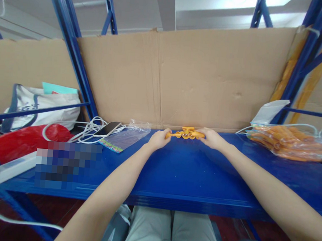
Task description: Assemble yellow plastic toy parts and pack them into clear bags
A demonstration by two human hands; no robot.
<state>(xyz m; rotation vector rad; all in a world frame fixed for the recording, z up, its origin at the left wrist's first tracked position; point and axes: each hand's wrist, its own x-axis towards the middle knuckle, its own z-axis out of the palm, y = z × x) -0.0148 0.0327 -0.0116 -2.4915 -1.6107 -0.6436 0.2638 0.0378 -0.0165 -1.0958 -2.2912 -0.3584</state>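
Observation:
An orange plastic toy piece (185,133) lies across the far edge of the blue shelf (190,174), just in front of the cardboard backing. My left hand (159,138) is curled round its left end. Its right end sits inside the closed fingers of my right hand (212,138). Both arms reach forward over the shelf, and the piece is held level between the two hands, close to the shelf surface.
A clear bag of orange parts (287,141) lies at the right. To the left are a phone (108,128), white cables (87,129), a clear plastic bag (126,137), a red bag (22,143) and a white tote (45,106). Blue rack posts (78,65) rise behind.

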